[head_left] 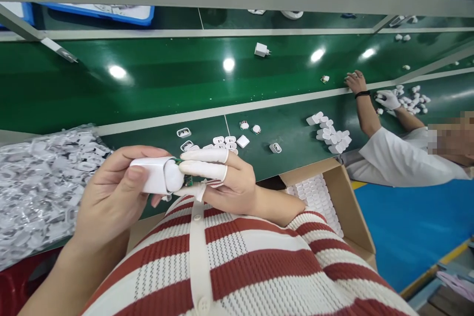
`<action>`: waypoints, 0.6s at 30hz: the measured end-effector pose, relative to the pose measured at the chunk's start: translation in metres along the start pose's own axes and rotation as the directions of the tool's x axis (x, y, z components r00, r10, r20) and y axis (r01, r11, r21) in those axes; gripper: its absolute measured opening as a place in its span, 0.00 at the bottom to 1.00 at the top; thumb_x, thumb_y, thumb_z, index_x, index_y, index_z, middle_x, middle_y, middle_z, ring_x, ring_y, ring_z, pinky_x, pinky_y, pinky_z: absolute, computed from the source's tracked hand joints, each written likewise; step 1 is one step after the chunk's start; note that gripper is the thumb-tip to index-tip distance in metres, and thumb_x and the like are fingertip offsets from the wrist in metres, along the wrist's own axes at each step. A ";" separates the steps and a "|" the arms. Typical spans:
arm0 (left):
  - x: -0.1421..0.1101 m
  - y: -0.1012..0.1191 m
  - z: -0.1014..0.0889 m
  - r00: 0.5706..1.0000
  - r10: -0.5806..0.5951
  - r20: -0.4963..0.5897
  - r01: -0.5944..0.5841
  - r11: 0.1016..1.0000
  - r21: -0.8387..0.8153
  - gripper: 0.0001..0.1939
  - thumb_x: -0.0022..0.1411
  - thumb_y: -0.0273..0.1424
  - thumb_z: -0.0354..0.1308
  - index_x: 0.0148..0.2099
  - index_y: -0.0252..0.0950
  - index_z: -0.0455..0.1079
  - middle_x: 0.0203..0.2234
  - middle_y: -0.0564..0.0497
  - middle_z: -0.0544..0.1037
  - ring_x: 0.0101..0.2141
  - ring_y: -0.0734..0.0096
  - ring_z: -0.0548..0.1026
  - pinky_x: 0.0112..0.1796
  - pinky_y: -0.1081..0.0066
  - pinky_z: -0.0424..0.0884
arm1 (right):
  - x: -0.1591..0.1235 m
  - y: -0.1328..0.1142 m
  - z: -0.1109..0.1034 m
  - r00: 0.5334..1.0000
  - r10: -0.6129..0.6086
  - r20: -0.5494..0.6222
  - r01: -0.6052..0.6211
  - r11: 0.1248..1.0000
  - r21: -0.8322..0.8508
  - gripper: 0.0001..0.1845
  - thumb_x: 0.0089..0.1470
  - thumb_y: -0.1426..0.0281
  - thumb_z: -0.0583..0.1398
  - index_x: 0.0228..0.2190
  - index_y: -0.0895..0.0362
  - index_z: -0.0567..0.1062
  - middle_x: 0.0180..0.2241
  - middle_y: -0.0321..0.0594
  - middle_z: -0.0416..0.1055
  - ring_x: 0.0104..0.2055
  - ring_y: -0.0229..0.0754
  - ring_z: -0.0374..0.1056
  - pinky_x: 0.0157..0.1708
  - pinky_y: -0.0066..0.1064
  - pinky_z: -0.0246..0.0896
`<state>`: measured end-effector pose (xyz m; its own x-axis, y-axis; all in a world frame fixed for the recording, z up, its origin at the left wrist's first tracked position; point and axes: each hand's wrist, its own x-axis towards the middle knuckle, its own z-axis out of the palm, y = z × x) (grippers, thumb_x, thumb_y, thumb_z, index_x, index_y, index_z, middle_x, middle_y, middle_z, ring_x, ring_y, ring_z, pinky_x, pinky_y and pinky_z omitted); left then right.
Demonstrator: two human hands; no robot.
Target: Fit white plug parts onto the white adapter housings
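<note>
My left hand (114,197) grips a white charger housing (153,175), its open end turned to the right. At that opening, my right hand (233,182), with white finger cots on several fingers, pinches a small green circuit board (188,180). A white rounded part (173,176) on the board sits at the mouth of the housing; how deep it reaches inside is hidden. Just beyond my hands, several white housings (224,143) stand grouped on the bench, near a circuit board (244,125), another board (256,130) and a lone housing (275,148).
A clear bag of white plastic parts (40,192) lies at left. A cardboard box (351,202) of white pieces stands at right. Beyond the bench runs a green conveyor (166,74) carrying a charger (261,50). A co-worker's hand (356,81) reaches over it, near piled housings (329,133).
</note>
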<state>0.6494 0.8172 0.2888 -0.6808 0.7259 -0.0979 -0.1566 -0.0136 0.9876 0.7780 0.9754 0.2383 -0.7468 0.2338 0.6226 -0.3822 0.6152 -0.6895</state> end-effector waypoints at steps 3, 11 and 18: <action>-0.001 0.002 0.003 0.999 -0.025 -0.023 0.026 0.999 0.026 0.13 0.68 0.44 0.63 0.47 0.44 0.81 0.33 0.48 0.78 0.19 0.71 0.71 0.14 0.72 0.68 | 0.000 0.001 0.000 0.999 -0.001 -0.048 0.002 0.999 0.035 0.18 0.63 0.73 0.64 0.54 0.51 0.79 0.58 0.43 0.74 0.61 0.42 0.73 0.60 0.34 0.74; 0.001 -0.001 0.006 0.998 -0.032 -0.059 0.031 0.999 -0.014 0.14 0.70 0.45 0.61 0.47 0.42 0.80 0.30 0.50 0.77 0.15 0.75 0.68 0.11 0.72 0.63 | 0.007 -0.005 -0.012 0.993 0.085 0.085 -0.069 0.981 -0.180 0.14 0.65 0.68 0.64 0.50 0.43 0.82 0.57 0.34 0.76 0.47 0.40 0.76 0.51 0.33 0.78; 0.004 -0.012 0.009 0.990 0.010 -0.139 -0.018 0.998 -0.061 0.14 0.72 0.43 0.60 0.47 0.39 0.78 0.29 0.53 0.77 0.17 0.77 0.69 0.13 0.76 0.64 | 0.013 -0.011 0.004 0.988 0.026 0.149 0.025 0.943 -0.331 0.26 0.67 0.68 0.62 0.63 0.39 0.71 0.57 0.34 0.75 0.58 0.46 0.69 0.59 0.37 0.73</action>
<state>0.6548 0.8267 0.2779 -0.7750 0.6233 -0.1045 -0.1877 -0.0690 0.9798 0.7700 0.9683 0.2526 -0.8293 0.1350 0.5423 -0.1989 0.8355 -0.5122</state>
